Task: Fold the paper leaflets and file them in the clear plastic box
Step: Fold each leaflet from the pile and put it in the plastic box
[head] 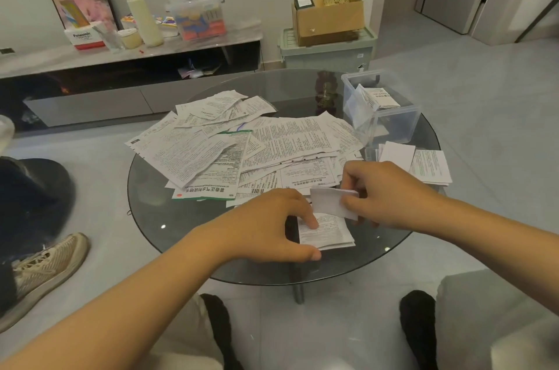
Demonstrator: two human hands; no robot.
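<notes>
A printed paper leaflet (328, 233) lies on the round glass table (157, 215) near its front edge. My left hand (272, 227) presses its lower half flat with straight fingers. My right hand (390, 194) pinches the upper flap (328, 201) and holds it bent over toward me. A big loose heap of unfolded leaflets (242, 142) covers the table's middle. The clear plastic box (390, 121) stands at the table's far right with a few folded leaflets (378, 97) inside.
A small stack of folded leaflets (423, 165) lies right of my right hand. Another person's shoe (45, 266) is on the floor at left. A low TV cabinet (130, 67), a green bin (328, 52) and a cardboard box (328, 18) stand behind the table.
</notes>
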